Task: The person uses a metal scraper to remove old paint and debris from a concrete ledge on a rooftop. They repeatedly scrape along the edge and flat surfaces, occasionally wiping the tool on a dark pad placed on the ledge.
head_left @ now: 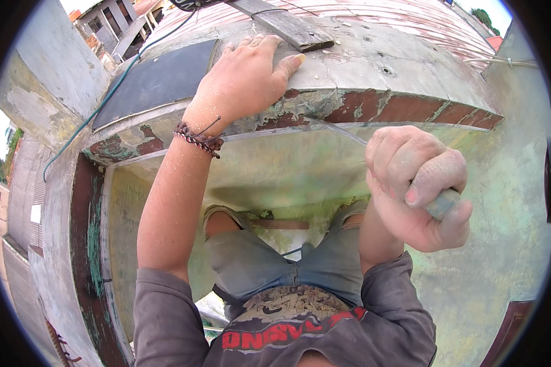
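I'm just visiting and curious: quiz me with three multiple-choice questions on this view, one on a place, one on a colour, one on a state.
1. Where does the left hand rest?
A. on top of the concrete ledge
B. on the person's knee
C. on the wooden plank

2. What colour is the cable running along the wall?
A. red
B. green
C. yellow

3. How is the right hand?
A. open flat
B. closed around a tool handle
C. pointing

Answers: 1 A, its palm lies flat on the ledge top; 2 B, it shows teal-green; 3 B, fingers wrap the grey handle.
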`<state>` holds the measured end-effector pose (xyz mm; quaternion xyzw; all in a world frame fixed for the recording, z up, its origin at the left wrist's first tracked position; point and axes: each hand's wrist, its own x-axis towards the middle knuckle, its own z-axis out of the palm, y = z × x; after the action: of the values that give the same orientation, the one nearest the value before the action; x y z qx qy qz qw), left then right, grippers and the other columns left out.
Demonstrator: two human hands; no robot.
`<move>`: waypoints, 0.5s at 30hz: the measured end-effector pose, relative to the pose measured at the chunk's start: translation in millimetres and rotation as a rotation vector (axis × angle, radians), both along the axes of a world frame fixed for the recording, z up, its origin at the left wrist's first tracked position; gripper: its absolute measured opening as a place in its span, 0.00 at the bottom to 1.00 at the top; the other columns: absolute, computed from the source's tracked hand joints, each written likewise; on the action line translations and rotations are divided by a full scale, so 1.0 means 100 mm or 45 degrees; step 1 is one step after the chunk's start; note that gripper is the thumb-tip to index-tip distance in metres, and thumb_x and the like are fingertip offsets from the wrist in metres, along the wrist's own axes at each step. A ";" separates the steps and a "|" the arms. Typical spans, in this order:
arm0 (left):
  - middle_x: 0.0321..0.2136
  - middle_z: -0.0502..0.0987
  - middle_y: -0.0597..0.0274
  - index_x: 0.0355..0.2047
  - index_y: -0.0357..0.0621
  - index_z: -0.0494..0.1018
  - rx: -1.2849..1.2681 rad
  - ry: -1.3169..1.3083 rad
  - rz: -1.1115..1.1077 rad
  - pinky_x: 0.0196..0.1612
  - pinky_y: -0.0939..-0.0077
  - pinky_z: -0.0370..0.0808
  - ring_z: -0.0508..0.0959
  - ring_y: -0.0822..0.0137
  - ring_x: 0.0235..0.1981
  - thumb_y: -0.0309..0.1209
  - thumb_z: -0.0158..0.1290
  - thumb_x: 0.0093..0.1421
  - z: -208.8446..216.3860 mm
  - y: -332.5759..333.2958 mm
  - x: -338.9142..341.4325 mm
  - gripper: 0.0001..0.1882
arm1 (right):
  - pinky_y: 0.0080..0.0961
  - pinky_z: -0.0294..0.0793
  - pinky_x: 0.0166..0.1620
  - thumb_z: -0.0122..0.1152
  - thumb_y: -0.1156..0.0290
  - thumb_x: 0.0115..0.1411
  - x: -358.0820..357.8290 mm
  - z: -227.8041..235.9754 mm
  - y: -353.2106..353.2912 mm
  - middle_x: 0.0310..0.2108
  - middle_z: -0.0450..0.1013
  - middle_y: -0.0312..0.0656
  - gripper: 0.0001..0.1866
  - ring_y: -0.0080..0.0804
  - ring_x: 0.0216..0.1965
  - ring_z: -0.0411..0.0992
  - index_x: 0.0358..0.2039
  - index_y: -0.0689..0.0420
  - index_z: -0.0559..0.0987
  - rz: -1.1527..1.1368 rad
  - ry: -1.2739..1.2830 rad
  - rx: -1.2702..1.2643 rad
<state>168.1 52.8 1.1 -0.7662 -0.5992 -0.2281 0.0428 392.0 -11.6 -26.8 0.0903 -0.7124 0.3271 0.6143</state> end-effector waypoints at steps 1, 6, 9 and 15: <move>0.59 0.72 0.40 0.64 0.40 0.65 0.035 0.003 -0.017 0.65 0.56 0.63 0.67 0.44 0.63 0.53 0.45 0.69 -0.01 0.02 0.00 0.33 | 0.25 0.58 0.26 0.41 0.46 0.69 0.02 0.04 -0.02 0.21 0.64 0.32 0.22 0.23 0.21 0.59 0.30 0.51 0.69 0.006 0.001 0.016; 0.55 0.74 0.40 0.58 0.34 0.68 0.041 -0.039 -0.039 0.64 0.56 0.63 0.70 0.44 0.60 0.51 0.44 0.69 -0.03 -0.01 -0.02 0.31 | 0.25 0.58 0.26 0.40 0.47 0.70 -0.02 0.02 -0.01 0.22 0.64 0.32 0.22 0.23 0.21 0.59 0.30 0.51 0.69 0.021 -0.008 0.018; 0.52 0.75 0.39 0.55 0.32 0.70 0.153 -0.033 -0.072 0.64 0.55 0.63 0.71 0.45 0.59 0.50 0.43 0.69 -0.08 0.01 -0.02 0.31 | 0.25 0.58 0.25 0.41 0.48 0.70 -0.03 0.04 -0.02 0.22 0.64 0.32 0.21 0.24 0.21 0.59 0.30 0.52 0.69 0.013 -0.002 0.045; 0.51 0.76 0.38 0.53 0.32 0.71 0.096 -0.076 -0.066 0.64 0.54 0.64 0.73 0.44 0.57 0.50 0.43 0.69 -0.06 -0.02 -0.02 0.30 | 0.25 0.58 0.25 0.42 0.47 0.68 -0.10 -0.04 -0.01 0.22 0.64 0.32 0.21 0.24 0.21 0.60 0.29 0.52 0.69 -0.058 -0.009 0.046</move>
<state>166.6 51.1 -5.0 -0.7720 -0.5713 -0.2745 0.0478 382.1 -12.9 -31.0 0.0842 -0.7221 0.3005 0.6174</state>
